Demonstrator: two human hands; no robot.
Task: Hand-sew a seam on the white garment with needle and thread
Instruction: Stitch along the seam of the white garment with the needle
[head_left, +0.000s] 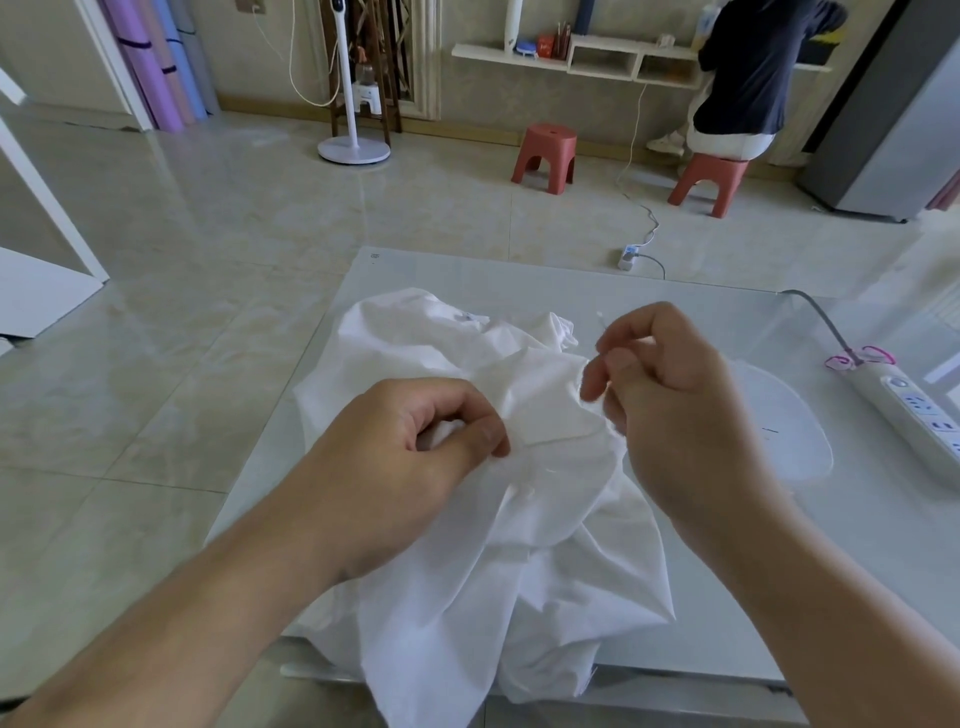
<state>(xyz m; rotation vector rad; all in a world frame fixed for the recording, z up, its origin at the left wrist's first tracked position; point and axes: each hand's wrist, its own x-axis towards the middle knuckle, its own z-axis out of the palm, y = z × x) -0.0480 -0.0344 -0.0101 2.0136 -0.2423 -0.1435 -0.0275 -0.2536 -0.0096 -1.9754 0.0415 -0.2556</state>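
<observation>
- Lying crumpled on a pale table (675, 597), the white garment (524, 530) runs lengthwise from the far middle of the tabletop toward the person, its near end hanging over the near edge.
- The left hand (400, 467) pinches a fold of the cloth between thumb and curled fingers, near the garment's middle.
- The right hand (670, 395) is raised just above the cloth's right edge, fingers curled and thumb pressed to forefinger, pinching a needle (602, 330); the thin needle points up and away, slightly left.
- The thread is too fine and pale to trace clearly.
- A white power strip (909, 415) lies along the table's right side, its grey cord running back over the far edge.
- The floor is glossy beige tile.
- Across the room, a red stool (545, 156) stands free; beside it another person (748, 78) in a dark top sits on a second one, facing a wall shelf (519, 54).
- A white fan stand (353, 140) is at the far wall, with purple rolled mats (150, 62) in the left corner.
</observation>
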